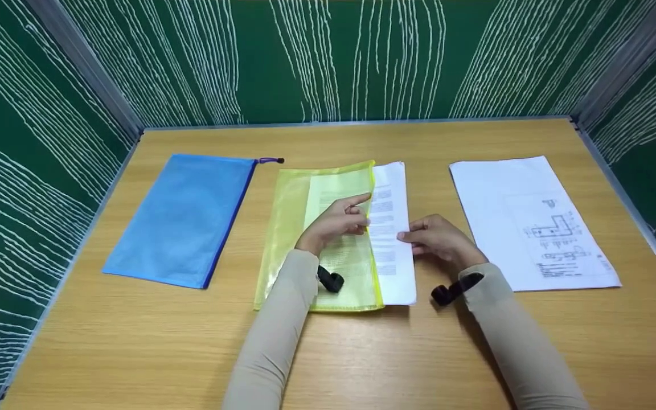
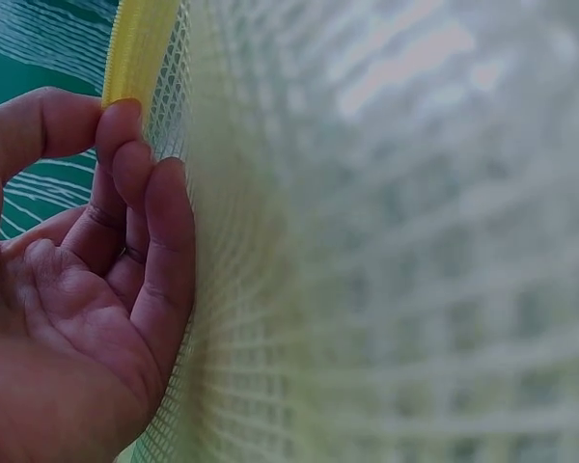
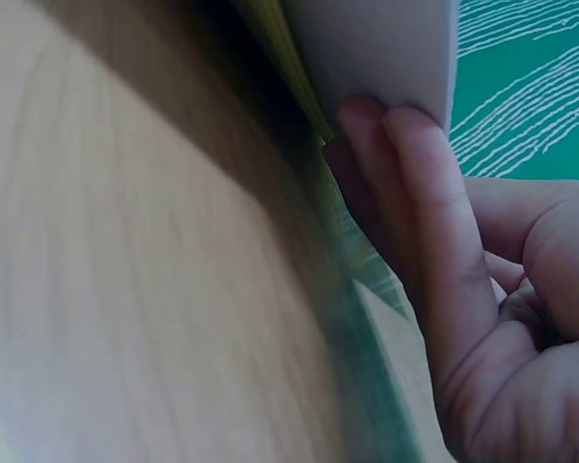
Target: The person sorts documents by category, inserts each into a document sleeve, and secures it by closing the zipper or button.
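Note:
A translucent yellow mesh zip pouch lies in the middle of the table. A stack of printed papers is partly inside it and sticks out past its right edge. My left hand pinches that edge between thumb and finger; in the left wrist view, the yellow zipper edge is at the fingertips. My right hand holds the papers' right edge, with the thumb on top. In the right wrist view, its fingers lie against the underside of the stack.
To the left lies a blue zip pouch with a dark zip pull. Another stack of papers, with a technical drawing on top, lies at the right. Green panels with white lines stand around the wooden table.

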`<state>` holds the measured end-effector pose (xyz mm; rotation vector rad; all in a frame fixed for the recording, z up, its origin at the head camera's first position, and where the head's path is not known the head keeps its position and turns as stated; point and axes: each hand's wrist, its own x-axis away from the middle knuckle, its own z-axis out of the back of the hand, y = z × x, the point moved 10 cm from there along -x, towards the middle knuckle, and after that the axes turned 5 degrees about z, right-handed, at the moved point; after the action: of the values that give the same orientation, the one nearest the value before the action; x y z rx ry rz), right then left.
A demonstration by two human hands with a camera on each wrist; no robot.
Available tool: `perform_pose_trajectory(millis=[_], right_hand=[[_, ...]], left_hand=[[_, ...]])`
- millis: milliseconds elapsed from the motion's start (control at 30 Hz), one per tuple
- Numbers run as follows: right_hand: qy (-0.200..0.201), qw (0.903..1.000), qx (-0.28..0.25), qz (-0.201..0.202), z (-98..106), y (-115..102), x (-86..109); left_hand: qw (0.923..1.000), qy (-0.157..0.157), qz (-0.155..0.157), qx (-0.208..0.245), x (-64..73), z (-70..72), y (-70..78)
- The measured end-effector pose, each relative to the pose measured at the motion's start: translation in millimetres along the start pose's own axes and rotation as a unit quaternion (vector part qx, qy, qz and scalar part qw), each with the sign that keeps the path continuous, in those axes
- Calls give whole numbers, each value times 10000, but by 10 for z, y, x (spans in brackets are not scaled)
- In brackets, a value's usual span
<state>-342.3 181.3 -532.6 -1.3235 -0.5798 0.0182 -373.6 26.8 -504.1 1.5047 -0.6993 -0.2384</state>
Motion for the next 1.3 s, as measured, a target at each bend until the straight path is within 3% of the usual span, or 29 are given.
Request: perform_pose_trajectory(millis=[267, 600, 1000, 1300], right_hand=[[-3, 10000, 59, 8, -82, 12, -88], [60, 9999, -137, 47, -90, 6, -82], [710, 9949, -589, 403, 75, 17, -111], [691, 9963, -390, 339, 65, -35, -118]], left_hand=[[10000, -63, 69, -30, -5, -13, -14], [9996, 98, 122, 227, -7, 53, -72], [9991, -41, 18, 433, 21, 53, -115], [9990, -103, -59, 433, 35, 32, -88]])
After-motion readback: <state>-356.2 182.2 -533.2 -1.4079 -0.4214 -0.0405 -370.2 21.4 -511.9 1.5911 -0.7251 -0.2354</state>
